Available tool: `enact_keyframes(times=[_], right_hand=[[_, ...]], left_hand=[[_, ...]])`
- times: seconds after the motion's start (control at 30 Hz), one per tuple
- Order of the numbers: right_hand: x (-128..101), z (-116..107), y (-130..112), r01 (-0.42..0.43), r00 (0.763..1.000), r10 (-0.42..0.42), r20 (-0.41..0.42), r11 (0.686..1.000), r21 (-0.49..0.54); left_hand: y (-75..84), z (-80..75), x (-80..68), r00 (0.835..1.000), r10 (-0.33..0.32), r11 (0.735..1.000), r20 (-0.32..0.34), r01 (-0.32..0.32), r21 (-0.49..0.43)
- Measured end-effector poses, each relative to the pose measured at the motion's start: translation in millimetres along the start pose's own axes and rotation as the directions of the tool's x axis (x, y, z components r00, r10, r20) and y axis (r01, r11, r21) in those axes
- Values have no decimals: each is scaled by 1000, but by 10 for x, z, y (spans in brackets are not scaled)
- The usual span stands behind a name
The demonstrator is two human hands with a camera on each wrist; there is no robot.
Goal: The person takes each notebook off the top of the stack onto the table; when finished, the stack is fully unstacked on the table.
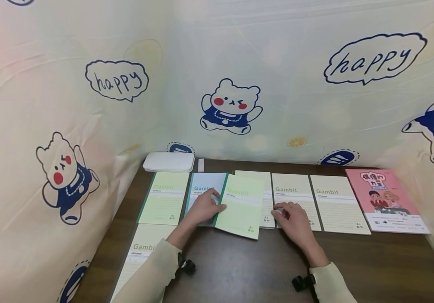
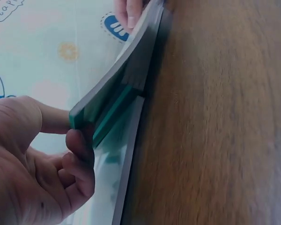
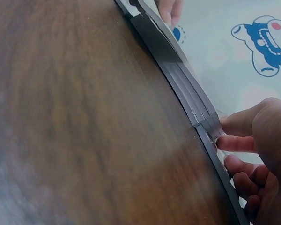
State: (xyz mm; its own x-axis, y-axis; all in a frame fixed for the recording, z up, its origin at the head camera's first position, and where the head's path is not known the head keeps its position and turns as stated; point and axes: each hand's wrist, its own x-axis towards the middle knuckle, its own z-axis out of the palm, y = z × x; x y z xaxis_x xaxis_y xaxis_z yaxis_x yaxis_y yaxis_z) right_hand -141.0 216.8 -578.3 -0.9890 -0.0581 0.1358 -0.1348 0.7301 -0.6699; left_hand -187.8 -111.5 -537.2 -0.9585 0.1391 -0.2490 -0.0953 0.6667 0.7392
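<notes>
My left hand pinches the green-spined edge of a pale green Gambit notebook between thumb and fingers. That notebook is tilted, its spine side lifted in the left wrist view, over a blue notebook and a cream notebook. The thumb and index finger of my right hand pinch the right edge of the cream notebook, beside another cream notebook. In the right wrist view, the right hand is at the end of the stacked notebooks; the exact layers between its fingertips are hard to tell.
Another green notebook lies left, above a cream one partly under the left sleeve. Farther right are a cream notebook and a pink book. A white case and small white block stand behind, near the curtain.
</notes>
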Motion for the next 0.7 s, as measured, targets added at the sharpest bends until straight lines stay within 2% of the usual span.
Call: enact_keyframes(times=[0.1,0.23,0.43,0.53,0.7], right_hand=[[-10,-1,9,0,1000,0,-6,1000,10],[2,-11,28,1,1000,-1,-9,1000,8],[27,-32,61,-5,1000,5,-13,1000,4],[20,-30,58,-6,1000,6,-15,1000,9],[-1,-4,38,6,1000,-6,-19,1000,28]], left_hand=[[-23,-56,-108,999,-25,999,47,26,-19],[-88,-136,-308,996,-6,998,92,11,-59],[-235,-218,-631,995,5,994,96,5,-110],[-329,-228,-813,998,6,999,62,-3,-46],[-420,-232,-1131,1000,-6,990,-7,6,143]])
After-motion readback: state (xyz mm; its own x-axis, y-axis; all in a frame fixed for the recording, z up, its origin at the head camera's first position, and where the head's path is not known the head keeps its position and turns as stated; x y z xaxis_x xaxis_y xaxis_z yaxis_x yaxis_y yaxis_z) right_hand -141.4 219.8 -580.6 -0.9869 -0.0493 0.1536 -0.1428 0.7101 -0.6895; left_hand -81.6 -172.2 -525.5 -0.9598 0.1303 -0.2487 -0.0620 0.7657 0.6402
